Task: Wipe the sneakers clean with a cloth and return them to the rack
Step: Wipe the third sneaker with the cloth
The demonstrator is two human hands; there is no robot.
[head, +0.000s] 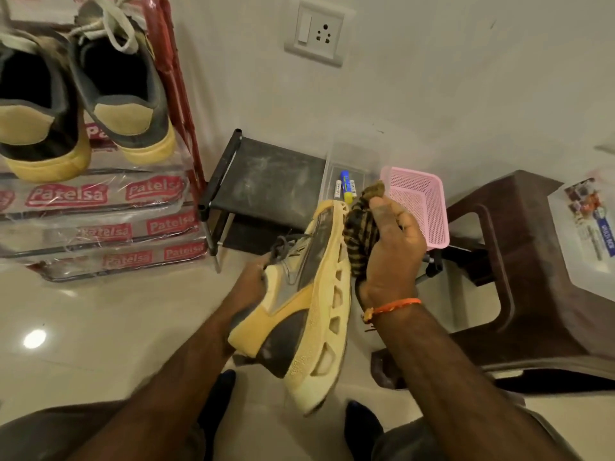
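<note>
1. L hand grips sneaker at collar, sole turned sideways, right of rack.
2. R hand clutches cloth against sole edge.
3. Wipe w/ firm strokes along sole cut-outs; keep L hold steady.

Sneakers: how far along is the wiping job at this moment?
Done: unclear; two sneakers sit on the rack, cleanliness not judgeable. In hand: left hand holds a yellow sneaker; right hand presses the cloth against its sole. Left: finish wiping, return it.
</note>
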